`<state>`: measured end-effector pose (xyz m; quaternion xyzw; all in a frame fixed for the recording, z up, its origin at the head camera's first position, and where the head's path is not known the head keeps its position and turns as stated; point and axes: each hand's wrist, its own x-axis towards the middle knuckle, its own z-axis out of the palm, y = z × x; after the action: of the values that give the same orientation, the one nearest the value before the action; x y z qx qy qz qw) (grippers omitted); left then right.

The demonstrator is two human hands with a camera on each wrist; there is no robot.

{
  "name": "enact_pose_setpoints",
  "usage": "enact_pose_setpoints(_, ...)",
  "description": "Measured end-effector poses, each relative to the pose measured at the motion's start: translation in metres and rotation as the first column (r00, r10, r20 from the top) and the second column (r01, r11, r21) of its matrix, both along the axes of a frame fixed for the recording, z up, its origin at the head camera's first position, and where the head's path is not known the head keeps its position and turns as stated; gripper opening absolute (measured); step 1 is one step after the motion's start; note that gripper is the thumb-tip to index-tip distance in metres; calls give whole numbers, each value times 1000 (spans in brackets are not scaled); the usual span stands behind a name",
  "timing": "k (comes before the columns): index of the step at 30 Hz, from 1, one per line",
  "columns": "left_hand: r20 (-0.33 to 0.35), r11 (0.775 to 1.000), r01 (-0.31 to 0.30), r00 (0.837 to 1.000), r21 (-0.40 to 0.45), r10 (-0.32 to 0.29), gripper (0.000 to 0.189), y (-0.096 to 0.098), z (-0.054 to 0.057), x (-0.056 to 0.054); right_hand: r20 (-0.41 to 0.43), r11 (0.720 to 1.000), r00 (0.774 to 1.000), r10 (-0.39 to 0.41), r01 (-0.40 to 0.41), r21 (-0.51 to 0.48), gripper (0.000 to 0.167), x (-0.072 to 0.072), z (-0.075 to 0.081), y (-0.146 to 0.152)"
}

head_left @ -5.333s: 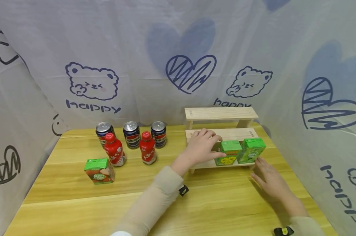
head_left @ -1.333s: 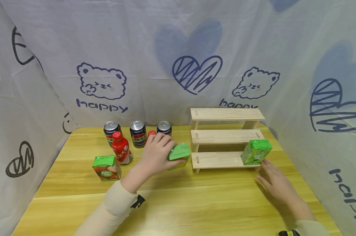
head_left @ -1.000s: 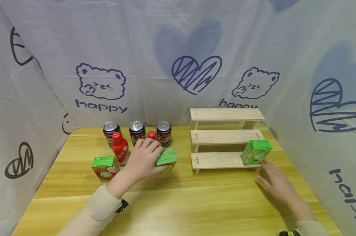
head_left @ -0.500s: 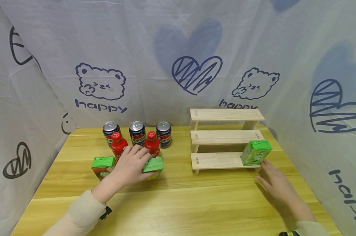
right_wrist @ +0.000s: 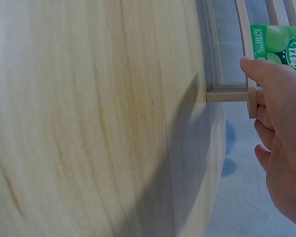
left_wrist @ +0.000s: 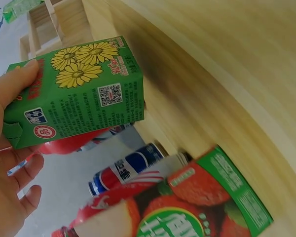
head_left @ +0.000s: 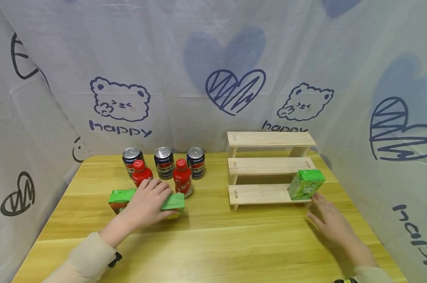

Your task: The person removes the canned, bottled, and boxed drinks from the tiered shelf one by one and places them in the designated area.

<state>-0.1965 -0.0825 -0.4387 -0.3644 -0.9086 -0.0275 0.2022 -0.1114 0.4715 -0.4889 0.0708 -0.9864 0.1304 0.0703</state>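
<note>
In the head view my left hand (head_left: 148,204) grips a green juice box with yellow flowers (left_wrist: 79,94), close over the table and in front of two red bottles. The left wrist view shows the thumb across its flowered face. A red-and-green juice box (head_left: 122,195) with strawberries and an apple pictured stands just left of that hand, partly hidden by it. My right hand (head_left: 332,222) rests at the right end of the three-tier wooden shelf (head_left: 257,192), fingers along its end and thumb by its front edge. A green juice box (head_left: 307,184) stands on the lowest tier beside these fingers.
One red bottle (head_left: 183,179) stands behind the left hand's box; the other red bottle (head_left: 140,172) is partly covered by that hand. Three dark blue cans, the middle can (head_left: 164,163) among them, line the back. A printed white curtain (head_left: 185,118) surrounds the wooden table (head_left: 217,243).
My left hand took the flowered juice box from the lowest tier and carried it leftward, nearing the strawberry box. The right hand stays at the shelf's end.
</note>
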Motion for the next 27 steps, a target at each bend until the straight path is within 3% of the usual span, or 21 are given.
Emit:
enact_pose_setpoints(8,21,1000,-18,1000,-11,18,57,-11,-1,-3,0,1000,1000,-6,6,5,68,-1,-1,0)
enact_pose_setpoints(27,1,1000,-20,1000,1,20,60,-24,-5,-10,13,1000,1000,-3,4,-8,68,1,1,0)
